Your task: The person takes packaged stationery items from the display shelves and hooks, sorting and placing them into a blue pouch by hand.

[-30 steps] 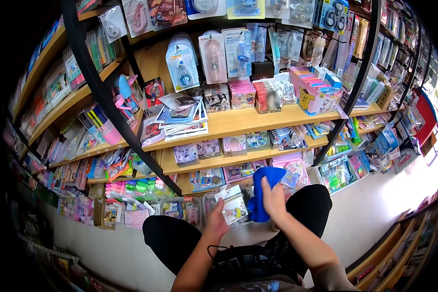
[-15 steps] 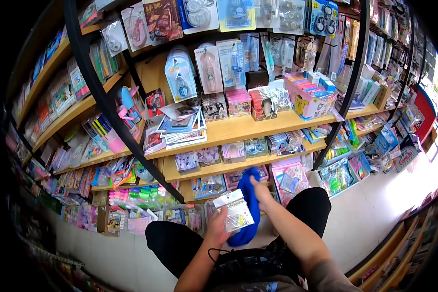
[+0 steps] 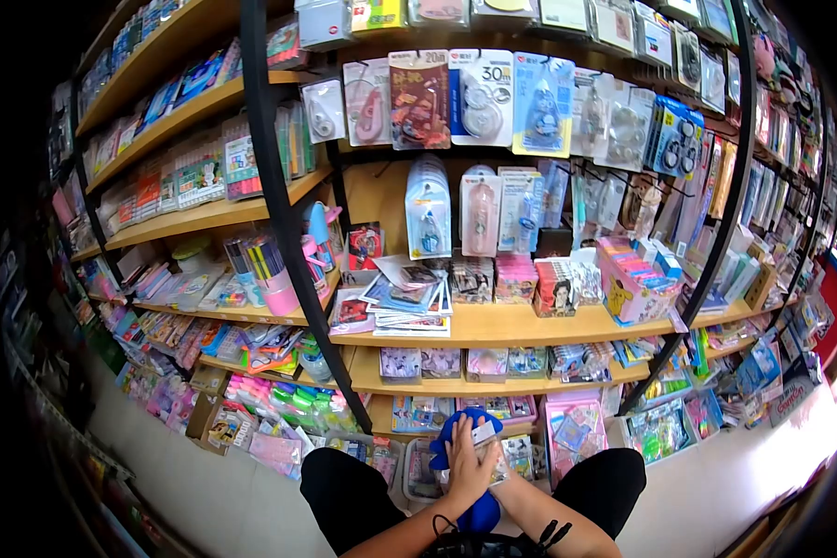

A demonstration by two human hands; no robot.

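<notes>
Low between the knees, my left hand [image 3: 468,470] lies over a small clear packet with a white top [image 3: 484,431], its fingers pressed down on it. A blue cloth [image 3: 449,433] bunches behind and below the hands. My right hand [image 3: 498,476] is at the packet's right side, against my left hand; most of its fingers are hidden behind the packet and cloth. Just beyond the hands is a clear bin of packaged goods [image 3: 420,471] on the floor.
Wooden shelves [image 3: 521,330] with black posts [image 3: 293,205] stand ahead, with a stack of cards [image 3: 409,298], a pink box [image 3: 637,288] and hanging correction tapes [image 3: 428,219]. A cardboard box [image 3: 216,423] and a tray of green items [image 3: 658,432] sit low at the sides.
The view has tilted up and turned left. My hands have come together; my left hand now lies across the packet, and the blue cloth has gone from beside it to behind and under the hands.
</notes>
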